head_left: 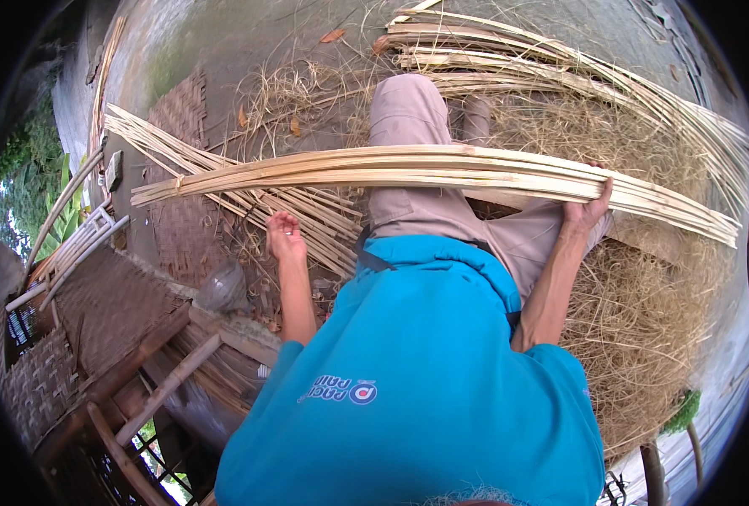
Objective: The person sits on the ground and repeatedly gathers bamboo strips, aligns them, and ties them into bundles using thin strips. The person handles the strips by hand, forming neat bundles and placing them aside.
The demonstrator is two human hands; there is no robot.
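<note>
- head view, the step in hand: judging by the pose, a bundle of split bamboo strips (349, 169) is being steadied and arranged across the lap, above the trousers (408, 207).
- the right hand (589, 207) has its fingers closed around the bundle, toward its right end.
- the left hand (285, 238) is apart from the bundle, palm up, fingers loosely curled and not gripping it; whether something tiny sits in the palm, i cannot tell.
- the next move, i judge, calls for the left fingers to support the long free left side, so that the strips stay level and together.
- counted: two hands; one held bundle, its strips overlapping too closely to number.
- two more groups of bamboo strips: one left pile (319, 221), partly beneath the bundle in view, and one upper-right pile (551, 67); neither can be counted strip by strip.
- one clear plastic bag (221, 288) at left, and one broad heap of fine shavings (644, 354) at right.
</note>
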